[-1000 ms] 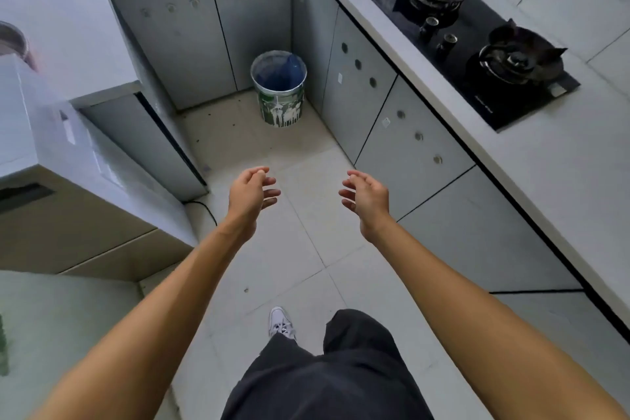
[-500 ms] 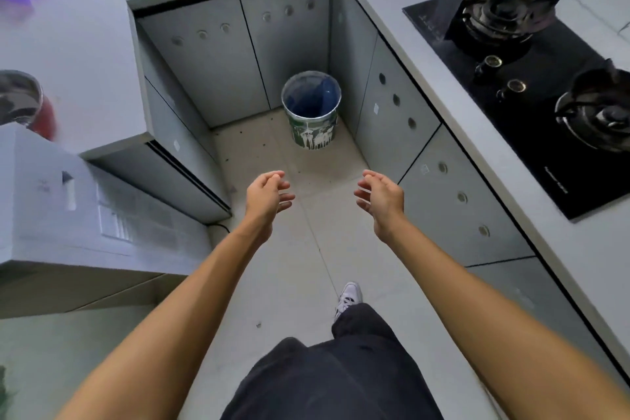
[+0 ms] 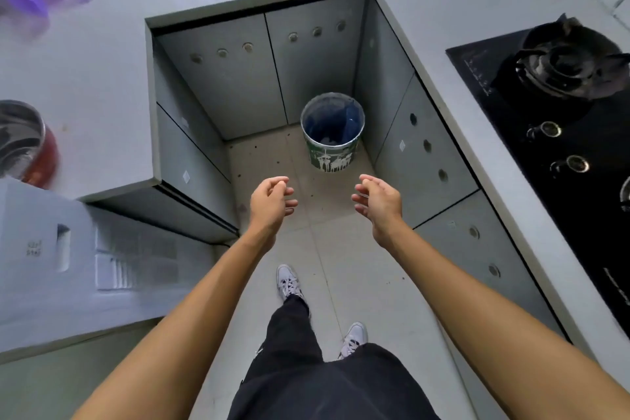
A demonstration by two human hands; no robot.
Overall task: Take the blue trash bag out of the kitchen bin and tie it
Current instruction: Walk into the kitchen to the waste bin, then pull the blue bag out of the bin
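— Where are you?

— On the floor tiles, between the counters. Ahead of me, my left hand [image 3: 271, 203] and right hand [image 3: 378, 203] hover, fingers loosely curled, apart, holding nothing.

— And the bag?

— Beyond them. The kitchen bin [image 3: 330, 160] stands in the cabinet corner, and the blue trash bag [image 3: 325, 124] lines its inside. I can't tell how its edge sits on the rim.

— Plan?

— I'd step close, crouch, pinch the edge at opposite sides and lift straight up, so the bin doesn't tip.
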